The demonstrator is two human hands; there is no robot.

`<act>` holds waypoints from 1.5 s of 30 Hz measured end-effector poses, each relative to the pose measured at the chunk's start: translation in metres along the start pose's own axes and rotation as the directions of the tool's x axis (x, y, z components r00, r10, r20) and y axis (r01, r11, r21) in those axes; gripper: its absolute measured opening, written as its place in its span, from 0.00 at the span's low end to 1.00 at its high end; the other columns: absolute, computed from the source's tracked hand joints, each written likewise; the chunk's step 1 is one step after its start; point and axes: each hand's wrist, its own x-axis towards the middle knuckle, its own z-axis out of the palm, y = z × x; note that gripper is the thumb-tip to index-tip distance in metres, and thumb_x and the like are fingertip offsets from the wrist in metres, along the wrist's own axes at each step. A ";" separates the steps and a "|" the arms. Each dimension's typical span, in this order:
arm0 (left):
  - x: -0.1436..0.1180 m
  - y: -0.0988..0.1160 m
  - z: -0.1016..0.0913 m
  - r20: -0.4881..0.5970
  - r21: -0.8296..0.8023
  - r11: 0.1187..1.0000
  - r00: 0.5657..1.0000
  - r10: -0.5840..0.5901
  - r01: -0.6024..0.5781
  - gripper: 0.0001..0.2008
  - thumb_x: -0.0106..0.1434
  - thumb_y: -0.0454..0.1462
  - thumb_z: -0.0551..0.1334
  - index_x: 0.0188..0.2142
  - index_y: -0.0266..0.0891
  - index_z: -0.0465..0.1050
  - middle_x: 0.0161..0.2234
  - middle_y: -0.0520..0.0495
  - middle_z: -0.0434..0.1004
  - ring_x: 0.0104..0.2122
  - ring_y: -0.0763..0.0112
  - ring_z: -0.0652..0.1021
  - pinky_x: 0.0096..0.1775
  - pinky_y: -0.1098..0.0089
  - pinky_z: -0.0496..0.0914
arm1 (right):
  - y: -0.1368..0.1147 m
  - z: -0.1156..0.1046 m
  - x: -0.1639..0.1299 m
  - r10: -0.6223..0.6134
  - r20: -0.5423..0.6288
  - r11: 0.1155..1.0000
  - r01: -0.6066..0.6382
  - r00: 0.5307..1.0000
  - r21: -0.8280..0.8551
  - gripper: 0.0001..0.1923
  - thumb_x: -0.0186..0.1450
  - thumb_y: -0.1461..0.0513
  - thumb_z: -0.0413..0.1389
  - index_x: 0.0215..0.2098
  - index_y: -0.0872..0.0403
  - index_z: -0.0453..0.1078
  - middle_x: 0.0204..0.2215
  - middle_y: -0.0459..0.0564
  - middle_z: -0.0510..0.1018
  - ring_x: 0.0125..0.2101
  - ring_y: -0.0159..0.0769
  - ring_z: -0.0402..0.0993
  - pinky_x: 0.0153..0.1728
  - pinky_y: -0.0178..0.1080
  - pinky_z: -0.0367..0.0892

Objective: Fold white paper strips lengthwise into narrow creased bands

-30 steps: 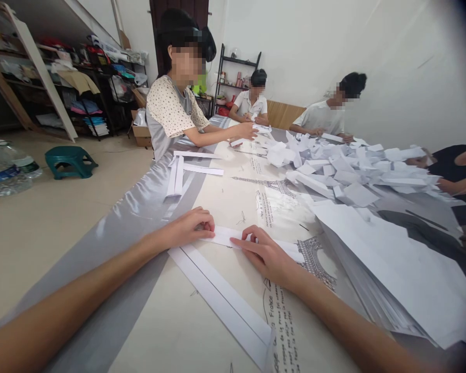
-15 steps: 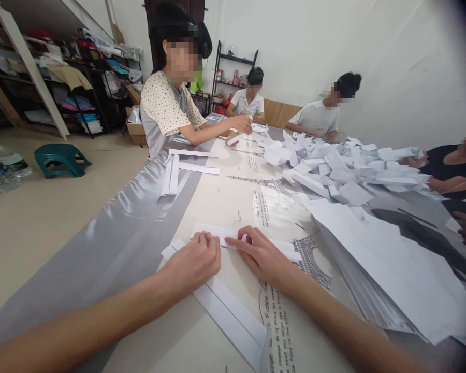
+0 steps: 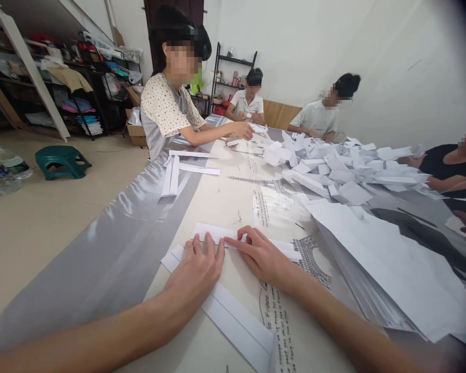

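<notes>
On the strip's (image 3: 217, 234) near edge, both hands' fingers (image 3: 207, 248).

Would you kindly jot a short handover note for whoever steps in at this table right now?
Left hand: flat, palm down, pressing the near edge of the folded paper strip.
Right hand: fingertips pinning the same strip further along.
Folded long strips lie just under the left hand; the stack of flat sheets sits to the right, and the pile of folded pieces beyond it.
Done: the strip is folded narrow.
Left: judging by the pressing hands, its crease probably still needs finishing.
</notes>
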 end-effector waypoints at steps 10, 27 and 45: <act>0.012 -0.041 0.002 -0.017 -0.074 0.997 1.000 0.003 -0.004 0.27 0.66 0.26 0.52 0.64 0.29 0.65 0.57 0.24 0.72 0.56 0.39 0.76 0.53 0.47 0.70 | 0.011 -0.003 -0.006 0.042 -0.047 0.999 -0.042 0.998 -0.002 0.15 0.75 0.66 0.48 0.50 0.51 0.75 0.47 0.55 0.75 0.45 0.43 0.73 0.46 0.49 0.74; 0.038 -0.081 0.004 -0.047 -0.359 0.925 0.988 -0.148 0.122 0.22 0.73 0.53 0.53 0.47 0.36 0.70 0.48 0.35 0.72 0.49 0.47 0.73 0.51 0.51 0.67 | -0.012 -0.017 -0.009 -0.044 0.186 0.964 -0.007 0.982 0.264 0.28 0.73 0.50 0.55 0.68 0.49 0.64 0.68 0.51 0.65 0.68 0.46 0.59 0.66 0.54 0.62; 0.036 -0.072 0.018 -0.097 -0.277 0.951 0.980 -0.173 0.141 0.30 0.72 0.53 0.53 0.57 0.27 0.68 0.58 0.25 0.71 0.62 0.41 0.68 0.62 0.44 0.59 | -0.009 -0.016 -0.007 -0.057 0.188 0.957 0.000 0.980 0.290 0.20 0.78 0.57 0.47 0.65 0.48 0.68 0.65 0.47 0.69 0.67 0.40 0.61 0.66 0.50 0.63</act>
